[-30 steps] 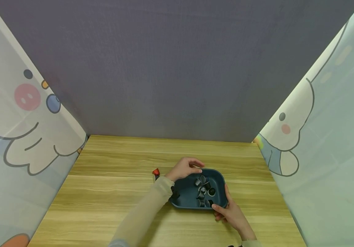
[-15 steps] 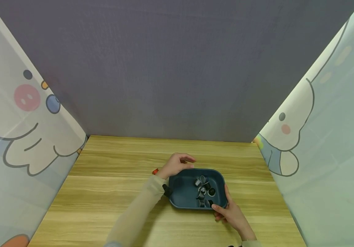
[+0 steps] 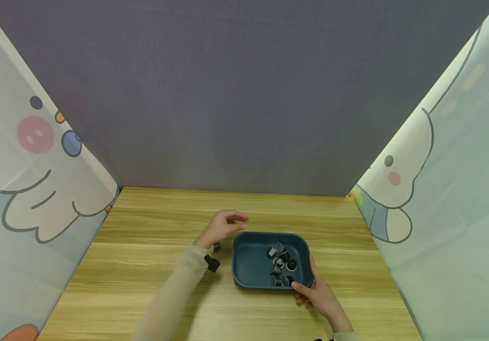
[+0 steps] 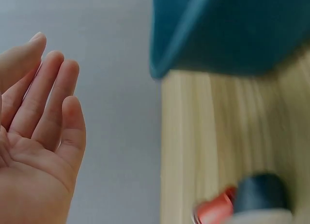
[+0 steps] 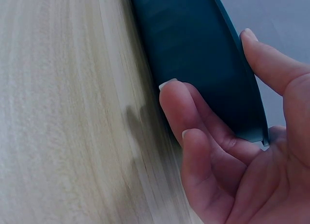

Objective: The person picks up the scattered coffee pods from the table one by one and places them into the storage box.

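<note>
A dark blue tray (image 3: pixel 248 267) sits on the table, with several dark and silver coffee capsules (image 3: pixel 284 256) gathered toward its right side. My right hand (image 3: pixel 322 296) grips the tray's near right corner; the right wrist view has the thumb at the rim and the other fingers against the outer wall. Off the tray's far left corner, my left hand (image 3: pixel 220 228) hovers with relaxed fingers and nothing in it. Beneath that wrist stands a dark capsule (image 3: pixel 216 246). The left wrist view adds a red capsule (image 4: pixel 215 208) beside it, which the left arm hides from the head view.
The wooden tabletop (image 3: pixel 150 222) stretches around the tray. A grey panel (image 3: pixel 244 118) rises behind it. Cartoon-printed sheets (image 3: pixel 453 255) flank the table on both sides.
My left hand has moved left, from above the tray to beyond its far left corner. The red capsule has gone out of sight behind the arm. My right hand and the tray stay nearly still.
</note>
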Demonstrator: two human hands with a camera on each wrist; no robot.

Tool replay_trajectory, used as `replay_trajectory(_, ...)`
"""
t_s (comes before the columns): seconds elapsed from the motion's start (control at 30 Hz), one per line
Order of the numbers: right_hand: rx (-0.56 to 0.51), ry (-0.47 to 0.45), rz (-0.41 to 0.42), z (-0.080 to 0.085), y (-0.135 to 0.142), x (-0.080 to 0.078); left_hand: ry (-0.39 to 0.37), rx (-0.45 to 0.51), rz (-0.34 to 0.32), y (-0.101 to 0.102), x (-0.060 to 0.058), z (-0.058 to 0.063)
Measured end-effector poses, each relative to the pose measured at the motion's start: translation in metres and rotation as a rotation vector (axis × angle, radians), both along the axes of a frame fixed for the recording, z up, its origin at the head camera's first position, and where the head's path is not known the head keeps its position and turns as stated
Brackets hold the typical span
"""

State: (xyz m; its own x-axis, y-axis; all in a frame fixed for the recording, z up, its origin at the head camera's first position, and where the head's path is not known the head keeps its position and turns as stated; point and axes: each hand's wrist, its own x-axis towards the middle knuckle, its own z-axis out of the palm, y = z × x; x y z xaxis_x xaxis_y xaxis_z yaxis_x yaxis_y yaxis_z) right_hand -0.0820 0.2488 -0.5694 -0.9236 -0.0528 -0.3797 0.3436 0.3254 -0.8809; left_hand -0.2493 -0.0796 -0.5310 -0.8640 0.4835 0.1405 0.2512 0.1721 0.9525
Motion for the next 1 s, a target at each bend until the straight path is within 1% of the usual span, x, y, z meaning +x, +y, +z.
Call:
replay_trajectory(0.17,0.002,-0.004,-0.005,0.000,0.000,0.000,-0.019,-0.009,0.040,-0.019,0.002,-0.013)
replay_trajectory(0.23,0.006,-0.004,-0.008,-0.001,0.001,0.000,-0.043,-0.018,0.054,-0.025,0.005,-0.017)
replay_trajectory(0.4,0.007,-0.001,-0.004,-0.003,0.000,0.000,-0.102,-0.017,0.083,-0.042,0.017,-0.033)
replay_trajectory(0.57,0.005,0.004,-0.002,-0.003,0.000,0.000,-0.098,0.007,0.112,-0.056,0.030,-0.046)
replay_trajectory(0.77,0.005,0.007,-0.002,-0.001,0.000,0.001,-0.080,-0.018,0.164,-0.063,0.041,-0.057)
replay_trajectory(1.0,-0.001,0.003,0.000,0.002,-0.001,0.001,-0.081,-0.016,0.206,-0.063,0.048,-0.064)
